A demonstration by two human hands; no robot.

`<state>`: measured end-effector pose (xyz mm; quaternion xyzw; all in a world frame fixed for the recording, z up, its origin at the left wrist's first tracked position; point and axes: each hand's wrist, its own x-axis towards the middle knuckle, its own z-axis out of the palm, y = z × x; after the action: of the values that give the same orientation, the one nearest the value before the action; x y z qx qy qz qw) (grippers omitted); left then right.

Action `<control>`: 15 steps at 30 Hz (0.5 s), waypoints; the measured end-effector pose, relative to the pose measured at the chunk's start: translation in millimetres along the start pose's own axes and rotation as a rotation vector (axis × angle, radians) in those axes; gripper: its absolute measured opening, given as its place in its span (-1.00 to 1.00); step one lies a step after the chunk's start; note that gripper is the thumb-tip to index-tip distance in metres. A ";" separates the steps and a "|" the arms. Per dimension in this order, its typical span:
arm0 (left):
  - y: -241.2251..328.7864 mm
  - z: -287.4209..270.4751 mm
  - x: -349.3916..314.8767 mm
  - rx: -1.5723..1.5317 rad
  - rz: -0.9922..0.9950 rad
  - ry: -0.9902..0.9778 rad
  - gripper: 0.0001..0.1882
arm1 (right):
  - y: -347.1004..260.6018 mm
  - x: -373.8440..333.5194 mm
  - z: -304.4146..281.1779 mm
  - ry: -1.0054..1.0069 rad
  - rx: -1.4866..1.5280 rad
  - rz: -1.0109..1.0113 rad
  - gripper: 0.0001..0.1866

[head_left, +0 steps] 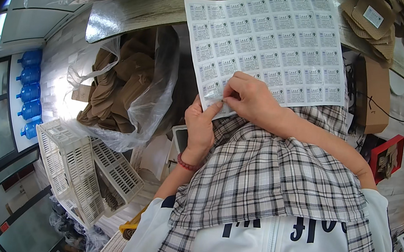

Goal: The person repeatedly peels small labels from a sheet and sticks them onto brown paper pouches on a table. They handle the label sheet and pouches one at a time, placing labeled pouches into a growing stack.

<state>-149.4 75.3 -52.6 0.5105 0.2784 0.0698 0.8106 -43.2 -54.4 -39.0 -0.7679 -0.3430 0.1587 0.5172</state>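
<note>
Left hand (199, 126) grips the label sheet (275, 37) by its near-left corner; right hand (253, 98) is pinched closed there, catch unclear; sheet spreads beyond both, over the counter (137, 15) edge; advisable: corner taut, lifting slow and even.

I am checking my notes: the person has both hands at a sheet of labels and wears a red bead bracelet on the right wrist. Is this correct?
Not quite: the head view shows the red bead bracelet on the left wrist, not the right. The left hand and right hand are both at the sheet of labels.
</note>
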 end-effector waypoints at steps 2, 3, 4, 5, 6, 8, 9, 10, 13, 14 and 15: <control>1.1 -0.1 -0.1 -0.004 -0.011 -0.003 -0.71 | 1.0 -0.6 0.0 -0.012 -0.009 -0.007 -0.93; 2.0 0.6 -0.6 -0.010 -0.016 -0.003 -0.71 | 1.5 -1.2 0.0 -0.019 -0.015 -0.010 -0.92; 2.5 0.9 -1.0 -0.016 -0.021 -0.003 -0.71 | 1.9 -1.4 0.3 -0.019 -0.009 -0.012 -0.92; 2.3 0.4 -0.9 -0.018 -0.025 -0.002 -0.71 | 2.2 -1.5 0.6 -0.020 -0.003 -0.015 -0.92; 2.0 -0.7 -0.5 -0.018 -0.029 -0.001 -0.71 | 1.8 -1.1 0.5 -0.020 0.005 -0.018 -0.91; 3.0 -0.9 -0.5 -0.034 -0.040 0.002 -0.72 | -1.9 -2.3 -2.0 -0.017 0.066 0.034 -0.92; 4.9 0.3 -1.1 -0.048 -0.047 0.004 -0.72 | -3.4 -2.8 -3.0 -0.016 0.096 0.060 -0.93; 6.1 1.0 -1.6 -0.063 -0.053 0.006 -0.72 | -1.1 -3.3 -1.2 0.014 0.095 0.049 -0.93; 6.1 1.9 -1.2 -0.065 -0.057 0.017 -0.72 | 3.2 -4.2 2.1 0.059 0.075 0.026 -0.94; 5.5 2.3 -0.9 -0.075 -0.056 0.025 -0.73 | 2.2 -4.6 0.7 0.044 0.058 0.022 -0.94; 4.7 3.1 -0.3 -0.085 -0.056 0.032 -0.73 | 1.2 -4.8 -0.3 0.031 0.042 0.019 -0.93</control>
<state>-147.2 75.0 -47.4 0.4665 0.3021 0.0670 0.8286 -46.0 -58.2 -40.5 -0.7624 -0.3244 0.1586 0.5370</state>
